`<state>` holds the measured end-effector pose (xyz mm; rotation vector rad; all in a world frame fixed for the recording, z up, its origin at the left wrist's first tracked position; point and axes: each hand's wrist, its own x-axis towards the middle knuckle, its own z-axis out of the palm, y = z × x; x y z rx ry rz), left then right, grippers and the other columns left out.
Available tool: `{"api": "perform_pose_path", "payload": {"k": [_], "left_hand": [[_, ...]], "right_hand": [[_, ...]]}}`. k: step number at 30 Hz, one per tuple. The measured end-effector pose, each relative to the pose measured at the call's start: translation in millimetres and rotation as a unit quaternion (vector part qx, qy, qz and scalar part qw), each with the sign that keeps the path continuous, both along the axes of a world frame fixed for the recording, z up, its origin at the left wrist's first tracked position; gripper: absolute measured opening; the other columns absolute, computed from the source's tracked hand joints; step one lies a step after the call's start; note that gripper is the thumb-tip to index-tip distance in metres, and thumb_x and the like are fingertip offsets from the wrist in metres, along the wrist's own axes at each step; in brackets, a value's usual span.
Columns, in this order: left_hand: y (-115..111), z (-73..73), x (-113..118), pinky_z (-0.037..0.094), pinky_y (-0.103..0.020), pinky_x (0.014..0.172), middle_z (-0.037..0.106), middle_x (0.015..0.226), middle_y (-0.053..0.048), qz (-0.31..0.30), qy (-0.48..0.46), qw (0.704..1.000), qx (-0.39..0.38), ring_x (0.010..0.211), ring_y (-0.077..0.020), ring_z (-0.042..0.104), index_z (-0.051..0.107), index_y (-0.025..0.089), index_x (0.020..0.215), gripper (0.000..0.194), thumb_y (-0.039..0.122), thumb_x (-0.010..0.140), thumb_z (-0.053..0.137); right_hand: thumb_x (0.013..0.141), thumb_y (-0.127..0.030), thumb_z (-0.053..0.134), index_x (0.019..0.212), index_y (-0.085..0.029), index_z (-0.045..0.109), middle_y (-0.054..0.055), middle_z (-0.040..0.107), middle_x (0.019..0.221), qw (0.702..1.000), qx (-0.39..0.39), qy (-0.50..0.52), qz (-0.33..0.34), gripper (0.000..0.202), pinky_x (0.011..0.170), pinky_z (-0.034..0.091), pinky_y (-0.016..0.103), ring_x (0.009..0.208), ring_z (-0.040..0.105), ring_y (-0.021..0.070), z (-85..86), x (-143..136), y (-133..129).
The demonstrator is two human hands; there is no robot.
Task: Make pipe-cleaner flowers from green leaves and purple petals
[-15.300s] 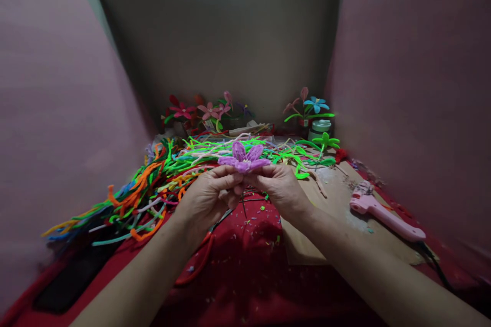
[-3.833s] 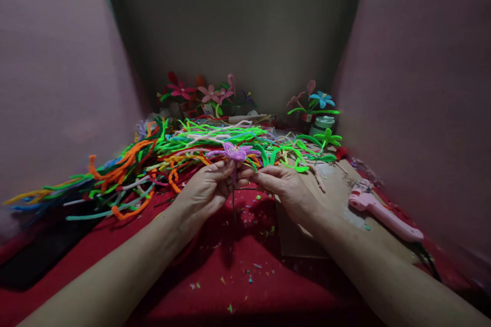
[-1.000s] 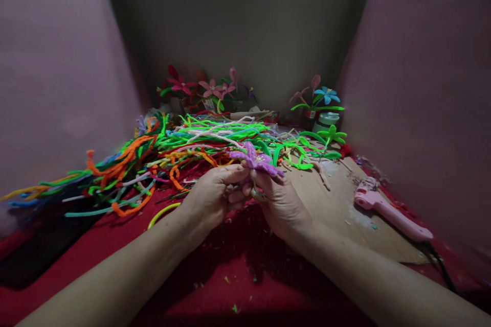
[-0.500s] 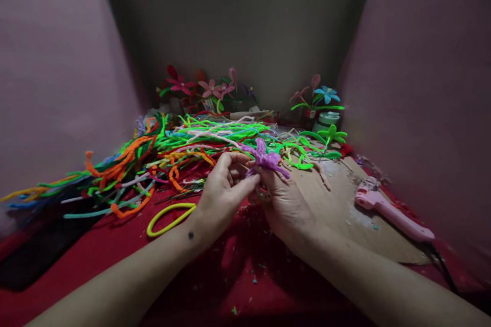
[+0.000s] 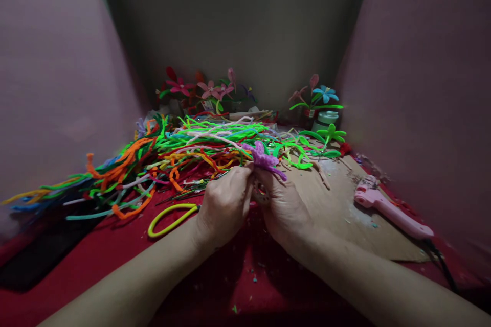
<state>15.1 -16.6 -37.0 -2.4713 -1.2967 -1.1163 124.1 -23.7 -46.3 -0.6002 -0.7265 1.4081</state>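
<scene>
A purple fuzzy flower (image 5: 261,157) with several petals is held upright in the middle, just above my two hands. My right hand (image 5: 284,204) is closed around the flower's base, and a pale ring-shaped piece with small holes (image 5: 261,192) shows at its fingers. My left hand (image 5: 228,196) is closed in a fist against the right one, its thumb side at the flower's base. The left fingertips are hidden, so what they hold, if anything, cannot be made out. Behind the flower lies a large heap of coloured pipe cleaners (image 5: 215,135).
A yellow looped handle (image 5: 172,205) lies left of my left wrist. On the right, a pink glue gun (image 5: 395,214) rests on a cardboard sheet (image 5: 330,214). Fuzzy flowers (image 5: 209,89) and a pale green jar (image 5: 327,120) stand at the back. A black flat item (image 5: 42,250) is far left.
My left hand has turned over and closed, its back now facing up. The purple flower has tilted and shifted slightly left and down. My right hand has barely moved.
</scene>
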Motion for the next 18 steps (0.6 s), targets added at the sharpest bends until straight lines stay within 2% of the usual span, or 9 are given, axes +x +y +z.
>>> {"api": "perform_pose_path", "payload": {"k": [6,9,11,14,18], "left_hand": [[-3,10.5,5,0.043,-0.027,0.067,0.065,0.08,-0.009,-0.017,-0.091,0.994,-0.059,0.069,-0.0171,0.06,0.062,0.015,0.09,0.018,0.021,0.082,0.046],[-5,16.5,5,0.043,-0.024,0.061,0.063,0.067,-0.004,-0.029,-0.181,0.976,-0.115,0.056,-0.0133,0.056,0.063,0.016,0.087,0.016,0.022,0.08,0.051],[-6,21.4,4,0.041,-0.022,0.052,0.057,0.055,0.0,-0.046,-0.263,0.944,-0.196,0.047,-0.0109,0.051,0.064,0.016,0.087,0.016,0.024,0.079,0.053],[-5,29.3,2,0.038,-0.02,0.04,0.052,0.048,0.003,-0.084,-0.366,0.872,-0.314,0.038,-0.0083,0.045,0.063,0.015,0.088,0.017,0.026,0.078,0.055],[-5,35.8,0,0.037,-0.018,0.033,0.055,0.055,0.002,-0.14,-0.458,0.788,-0.387,0.036,-0.0054,0.042,0.062,0.012,0.081,0.015,0.023,0.071,0.062]], "right_hand": [[0.076,-0.029,0.062,0.084,-0.023,0.067,-0.001,0.061,0.074,0.999,0.043,0.003,0.002,0.011,0.056,0.036,0.023,0.062,0.047,0.0101,3.0,-1,-3],[0.077,-0.03,0.062,0.081,-0.022,0.067,-0.002,0.06,0.07,0.999,0.052,-0.008,0.008,0.011,0.054,0.036,0.024,0.058,0.046,0.0098,2.8,-1,-2],[0.078,-0.033,0.06,0.076,-0.022,0.067,-0.002,0.059,0.066,0.997,0.062,-0.039,0.021,0.014,0.054,0.036,0.025,0.056,0.045,0.0099,2.8,0,-1],[0.078,-0.033,0.059,0.075,-0.021,0.067,-0.001,0.06,0.065,0.993,0.078,-0.088,0.018,0.015,0.057,0.037,0.026,0.06,0.048,0.0115,2.9,3,1],[0.077,-0.031,0.06,0.07,-0.02,0.066,-0.001,0.06,0.063,0.992,0.085,-0.093,0.008,0.014,0.058,0.037,0.026,0.06,0.048,0.0116,4.0,5,2]]}}
